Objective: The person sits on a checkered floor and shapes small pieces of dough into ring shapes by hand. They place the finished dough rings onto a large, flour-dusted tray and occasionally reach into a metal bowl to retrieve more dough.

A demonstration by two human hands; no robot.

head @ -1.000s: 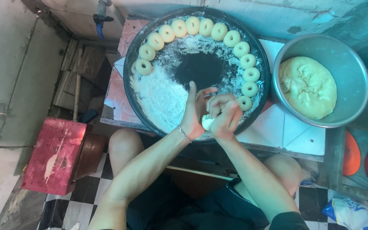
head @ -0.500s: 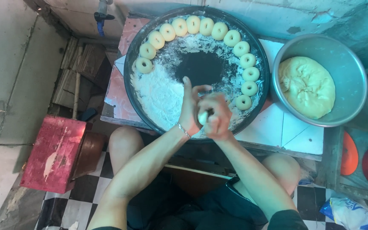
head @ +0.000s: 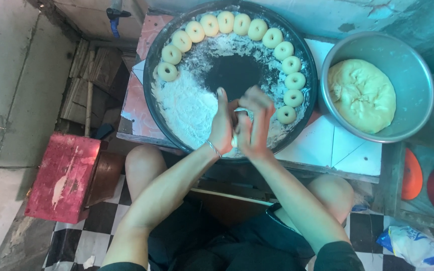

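My left hand (head: 222,125) and my right hand (head: 255,121) are pressed together, palm to palm, around a small piece of pale dough (head: 235,140) that barely shows between them. They hover over the near edge of a large round black tray (head: 149,75). White flour (head: 187,108) covers the tray's left and near part. Several ring-shaped dough pieces (head: 227,22) line the far and right rim of the tray.
A metal bowl (head: 418,75) with a big lump of yellowish dough (head: 361,95) stands to the right on a white tiled table (head: 337,145). A red stool (head: 64,178) is on the floor at left. My knees are under the table.
My hands have kept rubbing the dough piece between the palms, shifting slightly left and closing more tightly together. The tray and bowl have not moved.
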